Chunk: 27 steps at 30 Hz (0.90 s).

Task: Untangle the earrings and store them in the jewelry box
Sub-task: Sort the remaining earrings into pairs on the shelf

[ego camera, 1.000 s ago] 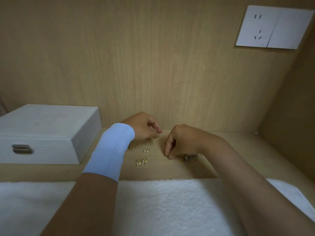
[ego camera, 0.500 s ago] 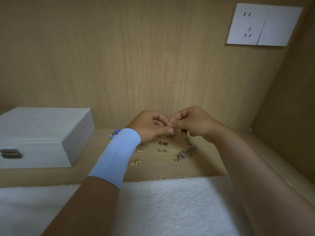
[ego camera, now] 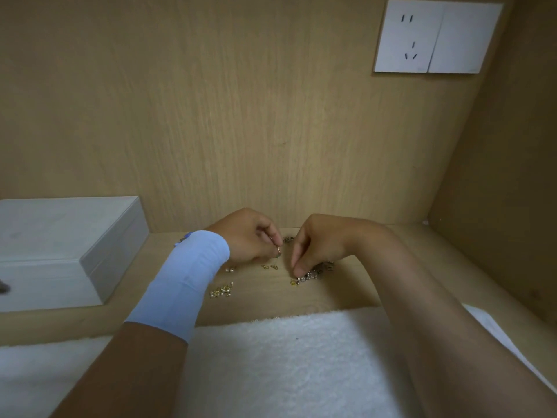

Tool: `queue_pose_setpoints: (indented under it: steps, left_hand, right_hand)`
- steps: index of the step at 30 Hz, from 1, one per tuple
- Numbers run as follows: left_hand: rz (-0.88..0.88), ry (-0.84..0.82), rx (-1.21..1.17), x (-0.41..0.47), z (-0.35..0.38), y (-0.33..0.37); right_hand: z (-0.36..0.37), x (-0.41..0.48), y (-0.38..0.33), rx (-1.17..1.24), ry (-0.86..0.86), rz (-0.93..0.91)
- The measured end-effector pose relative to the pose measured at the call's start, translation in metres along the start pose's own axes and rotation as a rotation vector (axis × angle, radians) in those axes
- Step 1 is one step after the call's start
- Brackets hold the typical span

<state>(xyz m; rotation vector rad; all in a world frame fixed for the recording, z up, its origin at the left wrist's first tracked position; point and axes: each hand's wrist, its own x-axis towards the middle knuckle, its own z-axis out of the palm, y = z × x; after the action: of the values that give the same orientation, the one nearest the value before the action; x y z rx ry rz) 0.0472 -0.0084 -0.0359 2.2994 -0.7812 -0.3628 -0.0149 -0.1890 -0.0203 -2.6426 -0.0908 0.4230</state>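
White towel (ego camera: 286, 357) up front, its far edge leaving a bare strip of shelf (ego camera: 271, 306). Loose gold earrings (ego camera: 221, 291) lie there with free room around them. Right hand (ego camera: 319, 242) curls down, fingertips pinching the tangle (ego camera: 315, 271). Left hand (ego camera: 250, 236) pinches one earring (ego camera: 278, 251), which dangles just beside. The closed box (ego camera: 69, 251) sits well left, by the back wall. Half a second ago the hands touched; now they're apart.

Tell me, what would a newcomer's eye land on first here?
Two bare hands work mid-shelf: the left hand pinches a small greenish earring, and the right hand touches a tangled earring heap. A closed white jewelry box sits far left, and a white wall socket is upper right.
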Motion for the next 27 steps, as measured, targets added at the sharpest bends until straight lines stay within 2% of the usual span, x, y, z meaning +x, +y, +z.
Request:
queue_pose_setpoints:
  steps: [8,15,18,23,27]
  left_hand:
    - [-0.048,-0.169,0.079,0.0,0.004,0.0]
    - [-0.033,-0.151,0.188,-0.003,0.002,-0.001]
    - [-0.004,-0.083,0.126,-0.003,-0.002,-0.002]
    - [0.02,0.153,-0.026,-0.002,-0.005,-0.006]
    - [-0.051,0.258,-0.096,-0.002,-0.005,-0.013]
  right_hand:
    - [-0.002,-0.003,-0.006,-0.042,-0.044,0.011]
    - [0.002,-0.001,-0.007,-0.071,-0.054,-0.008]
    - [-0.008,-0.006,-0.004,0.025,0.049,-0.067]
    - [-0.013,-0.002,0.012,0.354,0.398,-0.139]
    - [-0.002,0.011,0.023,0.455,0.477,-0.07]
